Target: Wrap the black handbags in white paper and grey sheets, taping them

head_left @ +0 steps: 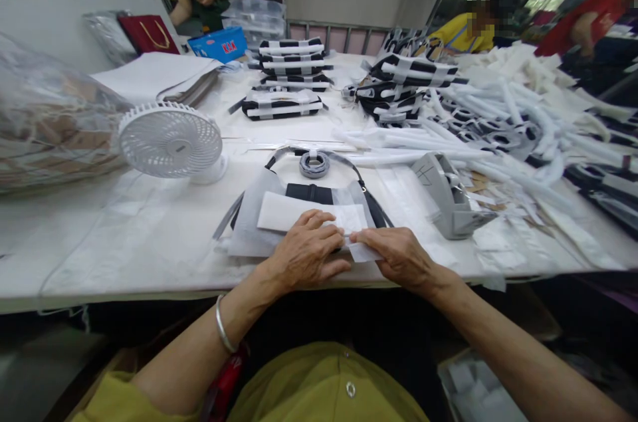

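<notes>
A black bag wrapped in white tissue paper [309, 212] lies at the table's near edge, its strap looping away from me. My left hand [306, 252] lies on the wrapping with its fingers curled and pressed down on the paper. My right hand [393, 252] pinches the paper's edge next to the left fingertips. A grey roll of tape [314, 163] sits just beyond the bag, inside the strap's loop.
A white desk fan [169, 141] stands to the left, a grey tape dispenser [446, 196] to the right. Stacks of black-and-white striped bags [292, 70] fill the table's far side. White paper rolls [503, 123] pile up at right. Other people sit across the table.
</notes>
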Demonstrator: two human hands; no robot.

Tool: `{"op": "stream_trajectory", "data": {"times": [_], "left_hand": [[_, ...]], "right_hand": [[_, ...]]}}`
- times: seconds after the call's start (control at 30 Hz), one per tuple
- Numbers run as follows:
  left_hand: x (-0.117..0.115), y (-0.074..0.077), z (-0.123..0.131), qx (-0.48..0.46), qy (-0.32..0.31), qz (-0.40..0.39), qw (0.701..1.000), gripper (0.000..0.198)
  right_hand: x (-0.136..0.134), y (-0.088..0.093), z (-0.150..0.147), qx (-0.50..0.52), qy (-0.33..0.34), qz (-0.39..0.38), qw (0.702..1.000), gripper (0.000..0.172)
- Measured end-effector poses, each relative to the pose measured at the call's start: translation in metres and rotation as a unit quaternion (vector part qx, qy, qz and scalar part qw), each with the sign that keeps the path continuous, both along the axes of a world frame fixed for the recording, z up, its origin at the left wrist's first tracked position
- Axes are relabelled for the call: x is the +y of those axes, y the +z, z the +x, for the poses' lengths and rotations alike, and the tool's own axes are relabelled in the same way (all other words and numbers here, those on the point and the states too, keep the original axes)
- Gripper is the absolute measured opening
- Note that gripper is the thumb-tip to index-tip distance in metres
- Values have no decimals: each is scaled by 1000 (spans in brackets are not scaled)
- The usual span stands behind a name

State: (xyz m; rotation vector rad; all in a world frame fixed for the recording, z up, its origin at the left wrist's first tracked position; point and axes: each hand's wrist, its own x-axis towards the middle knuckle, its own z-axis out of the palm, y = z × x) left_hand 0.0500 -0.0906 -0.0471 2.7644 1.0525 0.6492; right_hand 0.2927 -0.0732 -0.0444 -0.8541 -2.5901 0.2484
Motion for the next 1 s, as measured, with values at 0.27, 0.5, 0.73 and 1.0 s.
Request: {"op": "stream_trajectory", "data": {"times": [0.27,0.5,0.73,1.0], "left_hand": [[-4,-19,31,-63,162,50,984,22],[-2,-20,35,-98,202,58,973,26],[-2,-23,39,-130,222,72,964,23],[-2,-26,42,-125,242,94,958,22]], "right_hand": [[14,3,-8,84,-63,-63,992,31],[33,10,-22,82,-147,-138,976,29],[45,-8,-27,141,-172,-185,957,19],[51,-16,-32,174,-228,-224,931,11]]}}
